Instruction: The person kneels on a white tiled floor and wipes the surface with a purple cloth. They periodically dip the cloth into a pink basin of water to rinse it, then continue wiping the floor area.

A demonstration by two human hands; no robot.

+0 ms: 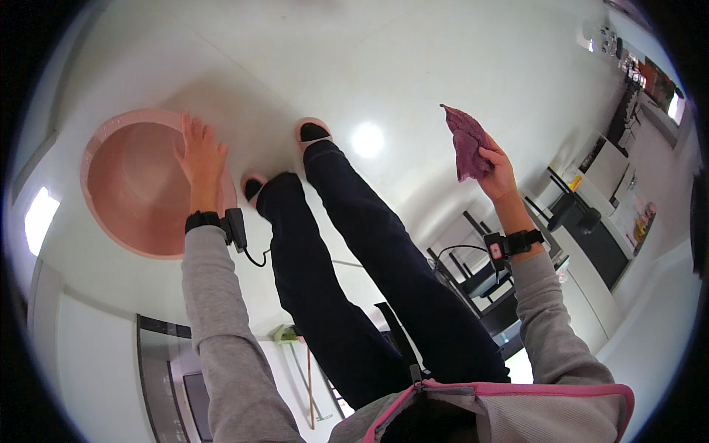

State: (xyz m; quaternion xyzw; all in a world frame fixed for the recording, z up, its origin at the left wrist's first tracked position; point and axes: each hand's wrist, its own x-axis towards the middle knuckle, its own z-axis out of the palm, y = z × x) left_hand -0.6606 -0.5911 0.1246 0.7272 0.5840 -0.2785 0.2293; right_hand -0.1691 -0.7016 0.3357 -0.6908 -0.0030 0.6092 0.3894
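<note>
In my right hand (pixel 497 171) is a folded purple cloth (pixel 467 143), pinched between thumb and fingers and held out to the right. My left hand (pixel 200 152) is empty, its fingers spread, and it appears over the right rim of a round pink plastic basin (pixel 138 188). Whether the hand touches that rim I cannot tell. The basin stands on the pale floor to the left of my feet. Its inside looks smooth, with faint reflections; I cannot make out how much water it holds. Each wrist bears a black strap with a small cabled device.
My feet in pink slippers (pixel 313 132) stand on the glossy floor (pixel 354 66), right of the basin. Dark chairs (pixel 482 277) and a table lie to the right. Behind me a green dustpan (pixel 285 334) and long-handled tools lean near a white wall.
</note>
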